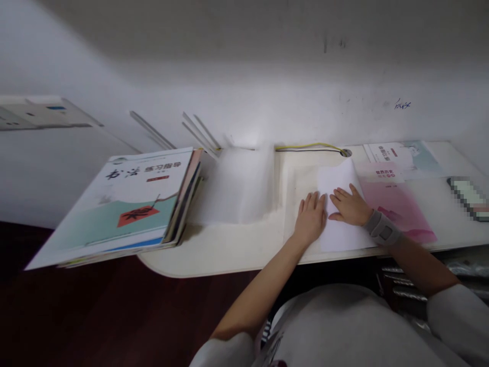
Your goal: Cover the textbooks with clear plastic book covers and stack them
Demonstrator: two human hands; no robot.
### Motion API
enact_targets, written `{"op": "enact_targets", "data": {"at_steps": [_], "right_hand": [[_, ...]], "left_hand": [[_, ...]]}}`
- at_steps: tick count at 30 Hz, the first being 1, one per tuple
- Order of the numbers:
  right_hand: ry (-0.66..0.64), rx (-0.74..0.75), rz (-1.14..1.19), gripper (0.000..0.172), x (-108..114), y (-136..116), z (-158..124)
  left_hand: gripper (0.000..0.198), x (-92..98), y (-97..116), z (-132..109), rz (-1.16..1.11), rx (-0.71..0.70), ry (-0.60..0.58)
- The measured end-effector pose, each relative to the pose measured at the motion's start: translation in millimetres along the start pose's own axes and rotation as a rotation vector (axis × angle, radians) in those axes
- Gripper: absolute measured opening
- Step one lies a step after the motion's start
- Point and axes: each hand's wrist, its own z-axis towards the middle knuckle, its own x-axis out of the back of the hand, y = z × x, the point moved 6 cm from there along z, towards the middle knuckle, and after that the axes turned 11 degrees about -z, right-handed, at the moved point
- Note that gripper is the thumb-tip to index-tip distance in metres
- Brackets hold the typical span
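Observation:
A white sheet of paper (342, 235) lies on the desk in front of me, its right side over a pink-covered book (408, 211). My left hand (310, 219) rests flat along the sheet's left edge, with its fingers stretched out. On the sheet itself, my right hand (349, 205) is spread flat, palm down, and a grey band is around that wrist. Neither hand grips anything. A pale, see-through sheet (292, 204) seems to lie left of and partly beneath my left hand; its outline is faint.
A stack of books (148, 191) overhangs the desk's left front edge. Blurred whitish sheets (239, 188) lie beside it. A yellow cable (305, 146) runs along the wall to a round hole (346, 152). Another booklet (405, 158) and a phone (469, 199) are at the right.

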Motion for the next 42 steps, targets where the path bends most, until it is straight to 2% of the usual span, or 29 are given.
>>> {"op": "enact_targets", "data": {"at_steps": [6, 9, 12, 14, 17, 20, 26, 35, 42], "right_hand": [[0.008, 0.03, -0.021, 0.058, 3.6, -5.7, -5.6], [-0.004, 0.053, -0.026, 0.047, 7.8, -1.9, 0.2], [-0.011, 0.07, -0.027, 0.038, 10.2, 10.3, 26.1], [-0.012, 0.061, -0.025, 0.044, 7.9, 21.4, 51.3], [-0.094, 0.049, 0.021, 0.055, -6.5, 34.5, 83.9], [-0.152, 0.062, 0.07, 0.059, -22.0, 37.9, 97.2], [-0.16, 0.048, 0.114, 0.067, -33.9, 37.8, 92.3], [-0.126, 0.097, 0.117, 0.065, -31.2, 43.5, 88.4], [-0.152, 0.14, 0.095, 0.066, -29.5, 42.0, 88.1]], "left_hand": [[0.046, -2.5, 1.6, -0.5, 0.057, -0.005, -0.008], [0.042, -3.9, 2.5, -0.1, 0.081, -0.02, -0.01], [0.041, -5.4, 3.0, -0.1, 0.103, -0.029, -0.02], [0.042, -6.5, 2.4, -0.3, 0.112, -0.027, -0.033], [0.043, -7.2, 0.8, -0.7, 0.115, -0.023, -0.038], [0.044, -8.4, -0.6, -0.8, 0.119, -0.023, -0.036], [0.052, -12.7, -4.4, 0.1, 0.082, -0.005, -0.021], [0.055, -6.3, -7.2, -1.5, -0.067, -0.026, 0.062], [0.067, -4.6, -9.5, -1.7, -0.146, -0.042, 0.06]]}}
